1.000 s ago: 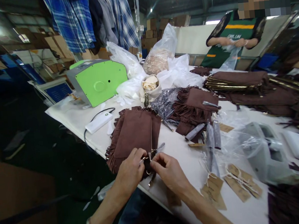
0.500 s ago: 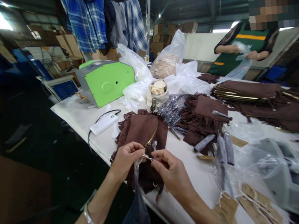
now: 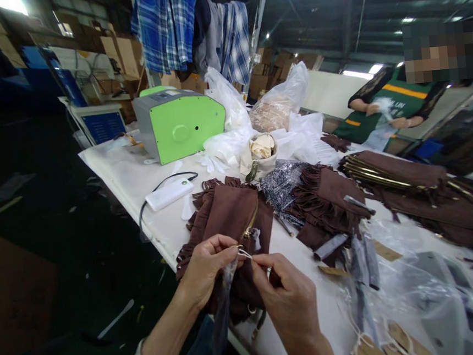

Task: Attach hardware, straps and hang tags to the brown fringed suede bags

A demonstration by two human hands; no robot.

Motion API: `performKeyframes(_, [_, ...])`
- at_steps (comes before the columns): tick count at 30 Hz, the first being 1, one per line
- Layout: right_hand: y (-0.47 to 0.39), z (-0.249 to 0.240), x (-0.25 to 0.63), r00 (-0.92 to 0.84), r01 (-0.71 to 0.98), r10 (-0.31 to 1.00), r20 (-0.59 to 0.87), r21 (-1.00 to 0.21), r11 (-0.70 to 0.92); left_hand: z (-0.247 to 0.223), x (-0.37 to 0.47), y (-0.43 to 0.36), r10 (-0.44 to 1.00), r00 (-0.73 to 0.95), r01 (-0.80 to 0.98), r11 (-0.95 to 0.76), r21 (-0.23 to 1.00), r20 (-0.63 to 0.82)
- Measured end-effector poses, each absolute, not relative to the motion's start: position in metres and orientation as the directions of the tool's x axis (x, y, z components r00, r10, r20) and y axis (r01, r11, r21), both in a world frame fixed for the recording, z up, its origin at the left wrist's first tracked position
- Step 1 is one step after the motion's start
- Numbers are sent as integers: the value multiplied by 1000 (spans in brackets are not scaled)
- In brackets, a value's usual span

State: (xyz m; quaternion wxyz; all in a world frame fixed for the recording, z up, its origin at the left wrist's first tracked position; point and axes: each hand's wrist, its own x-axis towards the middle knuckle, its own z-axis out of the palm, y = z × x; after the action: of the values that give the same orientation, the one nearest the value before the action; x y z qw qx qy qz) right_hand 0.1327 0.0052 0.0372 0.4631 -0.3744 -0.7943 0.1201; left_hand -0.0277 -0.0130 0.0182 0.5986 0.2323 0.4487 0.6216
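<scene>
A brown fringed bag [image 3: 231,211] with a gold zipper lies at the near table edge, partly under my hands. My left hand [image 3: 209,268] pinches a small gold-coloured piece at the end of a white string [image 3: 245,253], and a clear plastic strip [image 3: 223,311] hangs below it. Between thumb and forefinger, my right hand [image 3: 286,292] holds the other end of that string. The two hands are close together over the bag, near its zipper pull [image 3: 247,233]. Whether the gold piece joins the bag is hidden by my fingers.
Behind the bag are a white power bank [image 3: 169,195], a green machine [image 3: 188,126] and a cream pouch [image 3: 261,153]. More brown fringed bags [image 3: 332,191], plastic wrapping and tags [image 3: 367,351] lie to the right. Across the table, a person [image 3: 395,103] handles clear plastic.
The view has shifted, so the table items sit further right. Both hands stay over the bag, and the string is now stretched more clearly between them.
</scene>
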Motion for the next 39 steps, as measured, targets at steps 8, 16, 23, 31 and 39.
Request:
performKeyframes(8, [6, 32, 132, -241, 536, 696, 676, -505, 677, 12, -25, -16, 955, -186, -506, 109, 855, -231])
performKeyframes(16, [-5, 21, 127, -206, 471, 753, 625, -611, 636, 15, -19, -19, 956, -200, -482, 97, 871, -217])
performKeyframes(23, [-5, 17, 126, -203, 454, 838, 507, -709, 539, 11, -16, -19, 954, -211, -464, 92, 881, -211])
performKeyframes(31, [3, 24, 128, -274, 468, 805, 526, -659, 589, 10, -14, -17, 944, -243, -470, 86, 878, -222])
performKeyframes(39, [0, 20, 128, -181, 593, 908, 379, -694, 408, 12, -9, -16, 938, -228, -497, 120, 859, -263])
